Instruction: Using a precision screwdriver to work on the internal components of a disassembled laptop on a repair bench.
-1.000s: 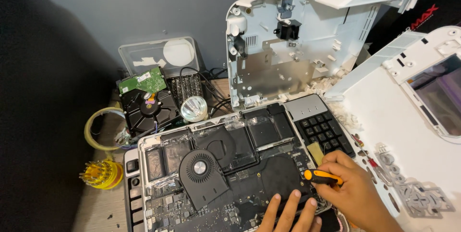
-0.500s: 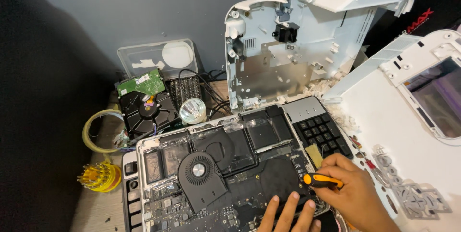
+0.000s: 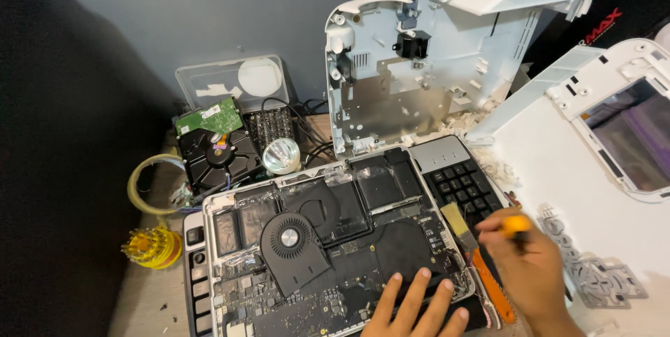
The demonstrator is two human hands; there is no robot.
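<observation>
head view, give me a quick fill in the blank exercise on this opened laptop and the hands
1. The left hand rests flat on the opened ____.
2. The right hand holds a tool with an ____ handle tip.
3. The round black fan lies to the ____ of the left hand in the picture.

Missing words: laptop; orange; left

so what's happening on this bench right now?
A person is working on an opened laptop with its bottom cover off, fan and boards exposed. The left hand presses flat on the dark area near the front edge. The right hand grips an orange-handled tool, its tip hidden, beside a small brush. A stripped white plastic housing stands behind; a hard drive lies to the left.
</observation>
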